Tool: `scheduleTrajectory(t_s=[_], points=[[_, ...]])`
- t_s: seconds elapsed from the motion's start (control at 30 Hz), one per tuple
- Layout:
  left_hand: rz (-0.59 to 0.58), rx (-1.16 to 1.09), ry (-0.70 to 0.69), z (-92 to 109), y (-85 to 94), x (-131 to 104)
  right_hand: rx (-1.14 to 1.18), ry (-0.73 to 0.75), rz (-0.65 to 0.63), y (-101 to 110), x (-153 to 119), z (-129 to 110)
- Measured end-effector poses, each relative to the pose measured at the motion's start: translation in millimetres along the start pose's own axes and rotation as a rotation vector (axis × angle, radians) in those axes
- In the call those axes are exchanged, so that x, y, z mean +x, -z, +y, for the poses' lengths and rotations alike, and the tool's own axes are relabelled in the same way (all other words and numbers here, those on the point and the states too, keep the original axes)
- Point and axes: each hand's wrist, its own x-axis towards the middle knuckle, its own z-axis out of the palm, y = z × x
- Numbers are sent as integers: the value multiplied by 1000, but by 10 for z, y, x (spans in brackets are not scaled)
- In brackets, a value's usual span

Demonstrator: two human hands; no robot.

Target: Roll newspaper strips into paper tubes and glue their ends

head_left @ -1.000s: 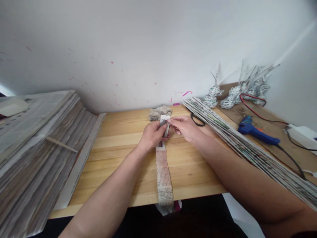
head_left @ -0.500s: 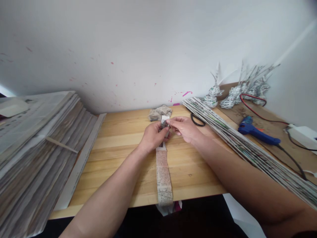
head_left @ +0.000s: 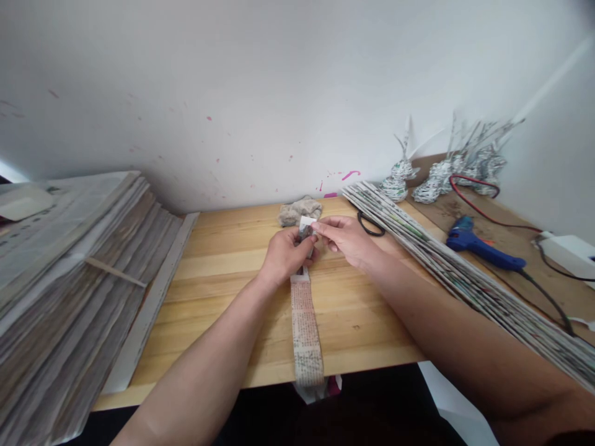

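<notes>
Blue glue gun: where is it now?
Head view, right side: the blue glue gun lies on the brown board, between the bundle of paper sticks and the white box.

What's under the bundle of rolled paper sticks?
A black loop shows at the far end of the bundle, seemingly running beneath it. Whatever it belongs to is covered, as is the surface directly under the sticks.

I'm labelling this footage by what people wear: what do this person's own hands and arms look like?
The left hand and right hand are both ungloved, with no ring to be seen on the fingers that show. The wrists bear no watch or bracelet, and both forearms are bare. Any sleeves higher up cannot be made out.
</notes>
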Motion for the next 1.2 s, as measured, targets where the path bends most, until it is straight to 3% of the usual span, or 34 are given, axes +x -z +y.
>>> scheduleTrajectory(t_s=[0.33,0.63,1.2], points=[[-42,-55,46,33,-1,-17,49,-54,-62,54,16,-8],[-51,-132,69,13,-21,-14,135,-113,51,20,30,19],[-76,1,20,4,-47,-51,134,-103,58,-25,-5,-1]])
